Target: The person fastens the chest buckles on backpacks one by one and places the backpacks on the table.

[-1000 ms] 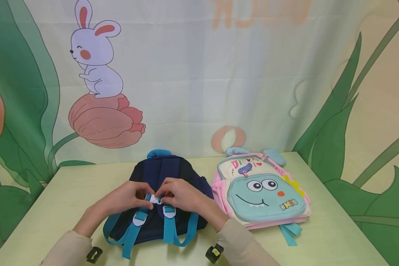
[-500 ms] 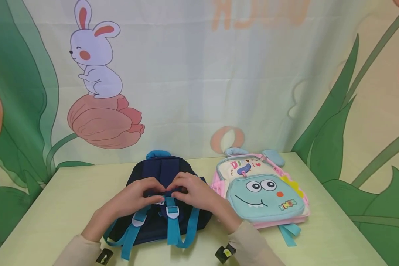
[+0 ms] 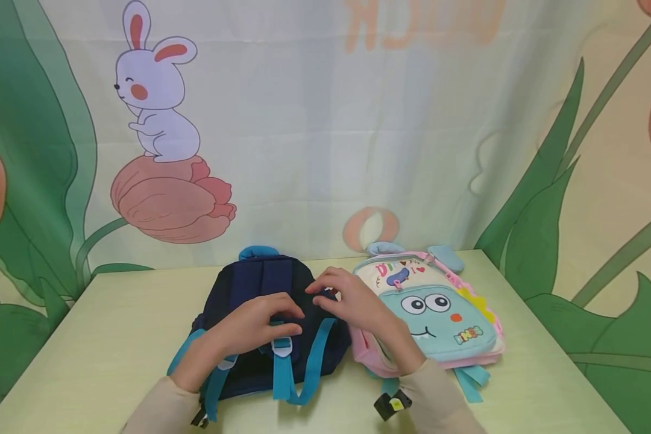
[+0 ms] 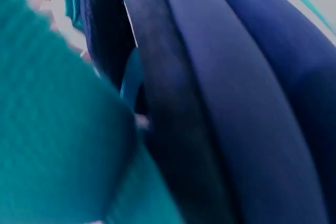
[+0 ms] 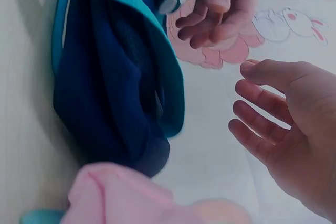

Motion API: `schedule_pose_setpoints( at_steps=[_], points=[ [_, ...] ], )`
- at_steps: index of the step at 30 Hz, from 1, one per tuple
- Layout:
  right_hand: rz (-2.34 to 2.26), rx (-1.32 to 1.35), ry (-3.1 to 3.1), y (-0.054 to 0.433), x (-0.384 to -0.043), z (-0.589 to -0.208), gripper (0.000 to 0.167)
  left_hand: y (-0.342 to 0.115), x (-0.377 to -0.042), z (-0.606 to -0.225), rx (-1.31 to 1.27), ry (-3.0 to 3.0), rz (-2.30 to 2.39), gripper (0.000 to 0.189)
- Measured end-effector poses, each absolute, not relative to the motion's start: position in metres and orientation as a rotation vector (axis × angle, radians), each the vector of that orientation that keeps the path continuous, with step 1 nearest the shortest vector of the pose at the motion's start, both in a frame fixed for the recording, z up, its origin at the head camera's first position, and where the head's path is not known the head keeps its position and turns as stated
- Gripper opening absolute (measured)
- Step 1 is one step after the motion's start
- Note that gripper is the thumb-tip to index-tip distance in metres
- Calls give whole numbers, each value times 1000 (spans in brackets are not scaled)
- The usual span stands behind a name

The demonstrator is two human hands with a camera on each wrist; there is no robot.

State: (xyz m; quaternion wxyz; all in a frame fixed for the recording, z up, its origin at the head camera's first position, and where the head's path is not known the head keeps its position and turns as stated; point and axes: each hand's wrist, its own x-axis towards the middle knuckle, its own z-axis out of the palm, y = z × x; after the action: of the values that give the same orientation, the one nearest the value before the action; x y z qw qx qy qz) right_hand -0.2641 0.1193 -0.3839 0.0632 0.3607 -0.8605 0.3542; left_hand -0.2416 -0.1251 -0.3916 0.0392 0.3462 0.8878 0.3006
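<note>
A navy backpack (image 3: pixel 263 277) lies on the table with its back panel and teal straps (image 3: pixel 282 377) facing up. Over its middle hovers my left hand (image 3: pixel 252 322), fingers loosely bent and nothing between them; it hides the white chest buckle. My right hand (image 3: pixel 355 301) is raised over the bag's right side, fingers loosely curved and holding nothing. In the right wrist view both the right hand (image 5: pixel 299 119) and the left hand (image 5: pixel 226 6) are apart from the bag. A white strap adjuster (image 3: pixel 282 346) shows below the left fingers. Teal webbing (image 4: pixel 63 129) fills much of the left wrist view.
A pink and light-blue backpack (image 3: pixel 434 322) with a cartoon face lies to the right, partly behind the right forearm. Both bags rest on a pale table (image 3: pixel 125 313). Behind it hangs a printed curtain (image 3: pixel 304 150) with a rabbit and flowers.
Both hands worked at the white chest buckle, then came away from it. The right hand moved up and right, the left shifted slightly right. The chest straps slid a little.
</note>
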Motion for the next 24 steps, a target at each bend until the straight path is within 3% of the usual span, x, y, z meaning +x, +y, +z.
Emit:
schedule_pose_setpoints(
  at_steps=[24],
  points=[
    [1117, 750, -2657, 193, -269, -391, 23, -32, -227, -385, 1085, 2643, 867, 32]
  ],
)
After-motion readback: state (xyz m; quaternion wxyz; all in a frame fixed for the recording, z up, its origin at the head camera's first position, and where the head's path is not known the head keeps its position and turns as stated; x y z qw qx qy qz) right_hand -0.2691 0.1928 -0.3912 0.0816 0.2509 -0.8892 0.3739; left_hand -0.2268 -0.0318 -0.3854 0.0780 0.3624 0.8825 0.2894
